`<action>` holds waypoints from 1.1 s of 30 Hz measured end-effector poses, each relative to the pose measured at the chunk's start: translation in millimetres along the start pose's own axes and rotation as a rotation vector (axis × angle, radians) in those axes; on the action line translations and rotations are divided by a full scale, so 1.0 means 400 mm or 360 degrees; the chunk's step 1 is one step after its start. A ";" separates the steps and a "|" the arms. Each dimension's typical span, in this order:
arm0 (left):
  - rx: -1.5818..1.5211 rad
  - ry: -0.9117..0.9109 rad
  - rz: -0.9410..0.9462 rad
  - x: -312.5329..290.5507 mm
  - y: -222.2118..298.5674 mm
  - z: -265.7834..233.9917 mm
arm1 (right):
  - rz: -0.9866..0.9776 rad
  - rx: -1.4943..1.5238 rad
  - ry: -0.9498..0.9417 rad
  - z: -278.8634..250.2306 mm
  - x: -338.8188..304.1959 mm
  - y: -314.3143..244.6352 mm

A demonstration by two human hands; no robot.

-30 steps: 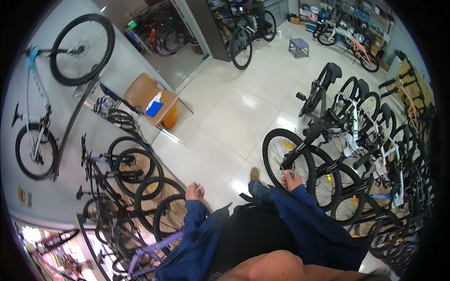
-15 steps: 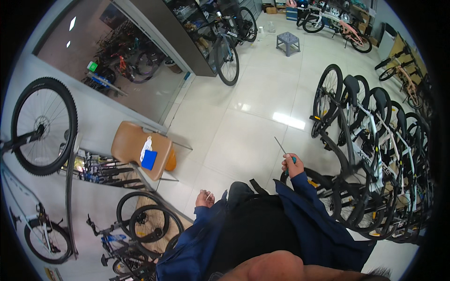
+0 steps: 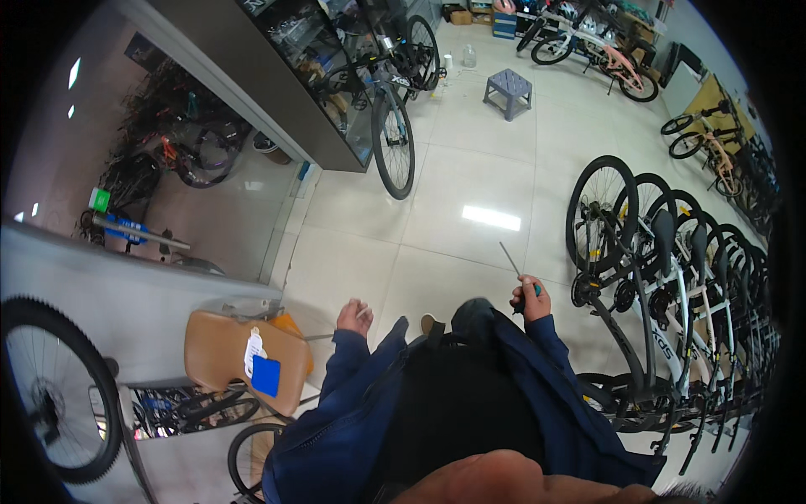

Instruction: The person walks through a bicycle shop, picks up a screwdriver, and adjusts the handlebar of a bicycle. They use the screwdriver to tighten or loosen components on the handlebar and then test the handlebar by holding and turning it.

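My right hand (image 3: 531, 297) is closed round the dark green handle of a screwdriver (image 3: 510, 257). Its long thin metal shaft points up and away, over the tiled floor. On the other side, my left hand (image 3: 355, 317) is held out in front of me with the fingers curled. A small, thin, pale stick (image 3: 363, 313) shows between those fingers; its kind is too small to make out. Neither hand touches anything else.
A brown chair (image 3: 201, 349) with a blue card (image 3: 266, 377) on it stands left. Ahead, a bicycle (image 3: 393, 134) leans by a glass cabinet, near a grey stool (image 3: 509, 92). Parked bicycles (image 3: 672, 286) line the right. A tyred wheel (image 3: 84, 370) hangs at the left wall.
I have moved forward and the view has turned: the chair and wall wheel now sit lower in view. My left hand has risen and swung outward. The screwdriver stays in my right hand.
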State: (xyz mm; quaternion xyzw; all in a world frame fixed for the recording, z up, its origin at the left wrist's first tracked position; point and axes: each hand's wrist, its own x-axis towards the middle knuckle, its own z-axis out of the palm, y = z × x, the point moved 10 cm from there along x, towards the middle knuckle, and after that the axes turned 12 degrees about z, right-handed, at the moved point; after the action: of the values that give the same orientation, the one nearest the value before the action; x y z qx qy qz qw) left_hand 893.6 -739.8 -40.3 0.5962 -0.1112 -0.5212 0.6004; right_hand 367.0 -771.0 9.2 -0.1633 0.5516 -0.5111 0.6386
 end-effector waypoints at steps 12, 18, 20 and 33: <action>0.0127 -0.0225 0.0129 0.622 0.269 0.616 | -0.0013 0.0009 0.0035 0.327 0.590 -0.304; 0.0199 -0.0372 0.0150 0.842 0.350 0.859 | 0.0003 -0.0176 -0.0060 0.513 0.824 -0.507; 0.0213 -0.0472 0.0202 0.938 0.392 0.956 | -0.0012 -0.0190 -0.0070 0.587 0.892 -0.560; 0.0654 -0.1356 0.0774 1.519 0.624 1.600 | -0.0033 -0.0146 -0.0107 1.063 1.258 -0.688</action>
State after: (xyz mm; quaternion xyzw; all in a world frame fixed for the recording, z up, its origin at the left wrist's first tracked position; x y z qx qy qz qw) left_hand 796.1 -1648.1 39.9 0.3941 -0.5800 -0.5304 0.4764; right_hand 541.7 -1457.9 95.1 -0.2152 0.5510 -0.4861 0.6433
